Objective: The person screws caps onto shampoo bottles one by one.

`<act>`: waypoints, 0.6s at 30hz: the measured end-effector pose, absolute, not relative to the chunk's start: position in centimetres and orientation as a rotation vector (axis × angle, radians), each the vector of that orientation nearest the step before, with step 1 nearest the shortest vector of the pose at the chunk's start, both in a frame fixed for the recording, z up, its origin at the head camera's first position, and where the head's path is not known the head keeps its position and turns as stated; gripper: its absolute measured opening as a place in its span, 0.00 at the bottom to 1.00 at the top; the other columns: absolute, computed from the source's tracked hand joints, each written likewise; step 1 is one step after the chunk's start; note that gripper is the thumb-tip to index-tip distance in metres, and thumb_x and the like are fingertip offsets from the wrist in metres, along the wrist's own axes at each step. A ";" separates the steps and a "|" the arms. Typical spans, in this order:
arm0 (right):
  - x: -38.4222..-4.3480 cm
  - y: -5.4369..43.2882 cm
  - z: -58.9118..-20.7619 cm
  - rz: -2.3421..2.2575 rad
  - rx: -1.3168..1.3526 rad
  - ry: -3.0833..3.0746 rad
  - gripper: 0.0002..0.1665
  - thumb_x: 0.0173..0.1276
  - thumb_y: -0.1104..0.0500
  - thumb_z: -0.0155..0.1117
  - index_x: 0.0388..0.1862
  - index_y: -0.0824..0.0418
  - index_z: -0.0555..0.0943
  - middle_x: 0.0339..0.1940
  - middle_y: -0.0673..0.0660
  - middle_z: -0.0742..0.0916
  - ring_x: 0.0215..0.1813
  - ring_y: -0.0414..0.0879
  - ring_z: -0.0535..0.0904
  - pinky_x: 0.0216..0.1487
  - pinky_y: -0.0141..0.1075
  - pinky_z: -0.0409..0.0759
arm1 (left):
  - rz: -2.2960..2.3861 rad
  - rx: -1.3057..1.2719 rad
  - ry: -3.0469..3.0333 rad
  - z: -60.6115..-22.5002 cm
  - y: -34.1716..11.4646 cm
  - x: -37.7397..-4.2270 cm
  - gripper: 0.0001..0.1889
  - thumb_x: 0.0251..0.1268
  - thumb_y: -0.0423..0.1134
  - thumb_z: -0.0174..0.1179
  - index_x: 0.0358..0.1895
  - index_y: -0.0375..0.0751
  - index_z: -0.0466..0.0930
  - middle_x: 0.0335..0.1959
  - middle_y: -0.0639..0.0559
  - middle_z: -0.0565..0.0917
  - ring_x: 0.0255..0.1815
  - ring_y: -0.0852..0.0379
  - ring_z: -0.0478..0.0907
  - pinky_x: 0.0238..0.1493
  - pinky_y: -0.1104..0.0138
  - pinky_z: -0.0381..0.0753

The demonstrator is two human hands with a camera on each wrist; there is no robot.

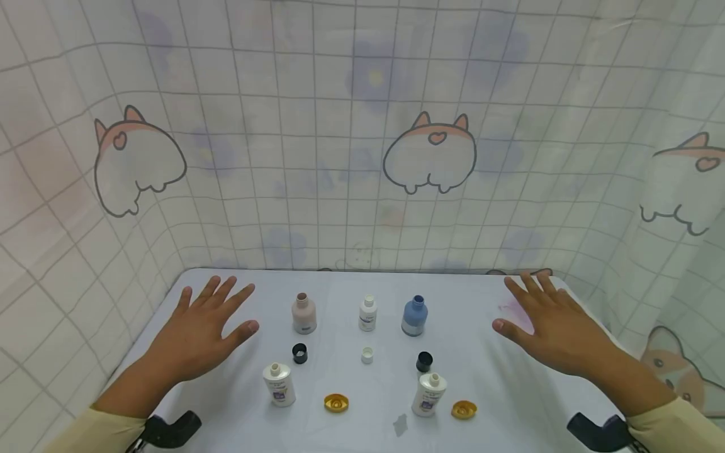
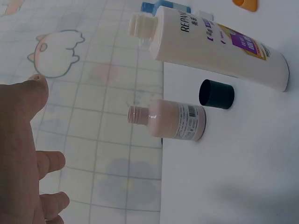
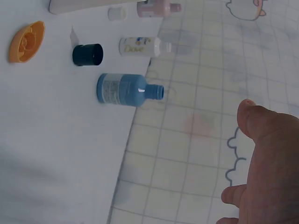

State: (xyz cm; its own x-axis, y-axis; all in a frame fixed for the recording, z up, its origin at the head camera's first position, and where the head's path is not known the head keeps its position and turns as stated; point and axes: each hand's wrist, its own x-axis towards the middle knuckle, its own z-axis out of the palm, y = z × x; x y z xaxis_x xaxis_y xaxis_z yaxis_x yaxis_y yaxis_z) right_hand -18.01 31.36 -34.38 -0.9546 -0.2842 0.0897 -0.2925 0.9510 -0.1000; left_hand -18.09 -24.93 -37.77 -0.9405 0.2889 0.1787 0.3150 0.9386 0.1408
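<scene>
My left hand (image 1: pixel 201 333) is spread with straight fingers over the table's left side, holding nothing. Over the right side my right hand (image 1: pixel 557 327) is spread the same way, also holding nothing. Nearest the left hand stand an uncapped pink bottle (image 1: pixel 304 314) and a white bottle (image 1: pixel 279 384) with a bare neck. Closest to the right hand is an uncapped blue bottle (image 1: pixel 415 316); a second white bottle (image 1: pixel 428 395) stands in front of it. A small white bottle (image 1: pixel 367 314) is between pink and blue, labelled Dove in the right wrist view.
Loose caps lie on the white table (image 1: pixel 340 440): a black cap (image 1: pixel 299 353), a small white cap (image 1: pixel 367 355), another black cap (image 1: pixel 424 361), a gold cap (image 1: pixel 337 403) and a second gold cap (image 1: pixel 464 410). A grey patch (image 1: pixel 400 425) marks the front. Checked cloth (image 1: pixel 317 207) surrounds the table.
</scene>
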 end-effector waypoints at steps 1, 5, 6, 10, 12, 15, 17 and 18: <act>-18.0 31.3 -34.4 0.177 0.448 -3.030 0.55 0.75 0.27 0.50 0.83 0.63 0.53 0.81 0.73 0.55 0.81 0.71 0.39 0.76 0.70 0.41 | -0.251 -0.463 -2.939 -37.8 -24.9 -18.1 0.40 0.76 0.69 0.44 0.81 0.50 0.59 0.80 0.33 0.56 0.81 0.30 0.45 0.75 0.32 0.32; -17.8 31.0 -34.4 0.192 0.443 -3.041 0.56 0.74 0.26 0.49 0.84 0.62 0.53 0.82 0.72 0.54 0.81 0.71 0.40 0.76 0.70 0.41 | -0.254 -0.472 -2.936 -38.0 -24.8 -17.9 0.40 0.76 0.70 0.44 0.81 0.50 0.59 0.80 0.33 0.57 0.81 0.31 0.45 0.75 0.31 0.34; -17.7 30.9 -34.4 0.190 0.443 -3.042 0.56 0.74 0.26 0.49 0.84 0.62 0.53 0.82 0.72 0.54 0.81 0.71 0.40 0.76 0.70 0.42 | -0.255 -0.474 -2.933 -38.0 -24.8 -17.9 0.40 0.76 0.70 0.44 0.81 0.50 0.59 0.80 0.33 0.57 0.81 0.31 0.45 0.75 0.30 0.35; -17.6 30.7 -34.5 0.196 0.446 -3.041 0.55 0.74 0.26 0.49 0.84 0.62 0.53 0.82 0.71 0.55 0.82 0.70 0.40 0.76 0.70 0.44 | -0.275 -0.493 -2.920 -38.1 -24.6 -17.8 0.39 0.76 0.69 0.45 0.81 0.50 0.60 0.80 0.34 0.58 0.80 0.31 0.46 0.75 0.30 0.36; -17.5 30.6 -34.6 0.202 0.451 -3.039 0.55 0.74 0.26 0.49 0.84 0.61 0.53 0.82 0.71 0.55 0.82 0.69 0.40 0.76 0.70 0.45 | -0.293 -0.498 -2.917 -38.3 -24.6 -17.7 0.39 0.76 0.68 0.46 0.80 0.50 0.60 0.79 0.34 0.58 0.80 0.31 0.47 0.75 0.30 0.37; -17.5 30.3 -34.7 0.207 0.450 -3.044 0.55 0.74 0.26 0.49 0.84 0.61 0.53 0.82 0.70 0.56 0.82 0.69 0.40 0.76 0.70 0.44 | -0.317 -0.504 -2.918 -38.6 -24.5 -17.6 0.38 0.76 0.68 0.46 0.80 0.50 0.61 0.79 0.35 0.59 0.80 0.31 0.47 0.75 0.31 0.37; -17.5 30.1 -34.7 0.209 0.449 -3.048 0.55 0.74 0.25 0.49 0.84 0.60 0.53 0.82 0.70 0.55 0.82 0.68 0.40 0.76 0.70 0.44 | -0.334 -0.504 -2.923 -38.7 -24.5 -17.5 0.38 0.76 0.68 0.46 0.80 0.50 0.61 0.79 0.35 0.59 0.81 0.32 0.46 0.76 0.31 0.36; -17.5 30.0 -34.8 0.209 0.452 -3.046 0.55 0.74 0.25 0.49 0.84 0.60 0.54 0.82 0.70 0.56 0.82 0.68 0.41 0.76 0.70 0.45 | -0.339 -0.506 -2.924 -38.8 -24.5 -17.4 0.38 0.76 0.68 0.46 0.80 0.51 0.61 0.80 0.35 0.59 0.81 0.32 0.46 0.76 0.32 0.36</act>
